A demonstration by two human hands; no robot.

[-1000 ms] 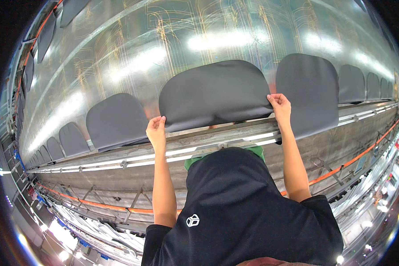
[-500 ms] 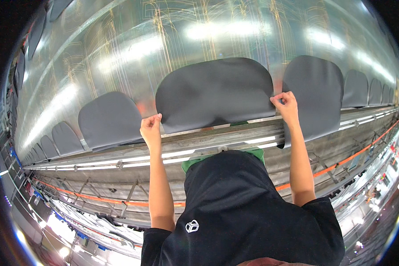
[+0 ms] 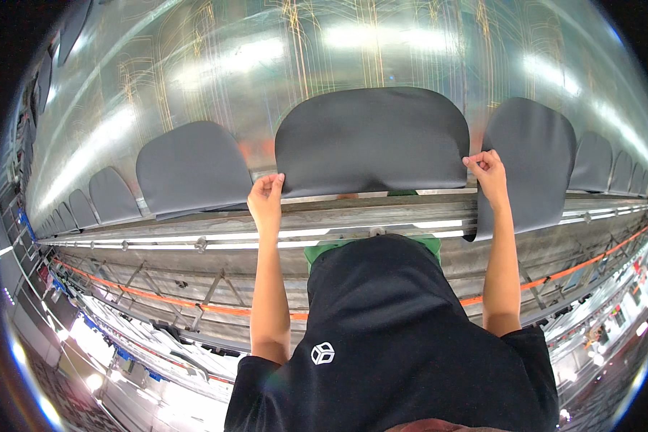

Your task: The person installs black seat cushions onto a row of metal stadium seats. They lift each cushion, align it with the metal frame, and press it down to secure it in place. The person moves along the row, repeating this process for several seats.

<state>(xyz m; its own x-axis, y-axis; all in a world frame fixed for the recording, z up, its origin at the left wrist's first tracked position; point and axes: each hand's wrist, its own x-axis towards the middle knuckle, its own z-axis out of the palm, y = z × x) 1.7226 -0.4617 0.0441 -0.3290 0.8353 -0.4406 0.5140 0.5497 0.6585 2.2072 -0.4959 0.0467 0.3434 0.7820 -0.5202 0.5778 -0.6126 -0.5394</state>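
A dark grey, leather-like sheet panel with a rounded far edge and a straight near edge lies on the shiny metal table. My left hand pinches its near left corner between thumb and fingers. At the near right corner, my right hand pinches the same panel. The near edge runs nearly straight between my hands, along the table's front edge. Just right of my right hand, a similar grey panel hangs over the table edge with its lower end curling. Left of my left hand lies another grey panel.
Smaller-looking rounded panels continue in a row to the left, and several more to the right. A metal rail runs along the table front. Below it is an orange bar on a frame.
The whole view has shifted, so table and panels sit differently in it. The held panel's near edge looks straighter and its middle wrinkle has smoothed. Both hands still pinch the corners.
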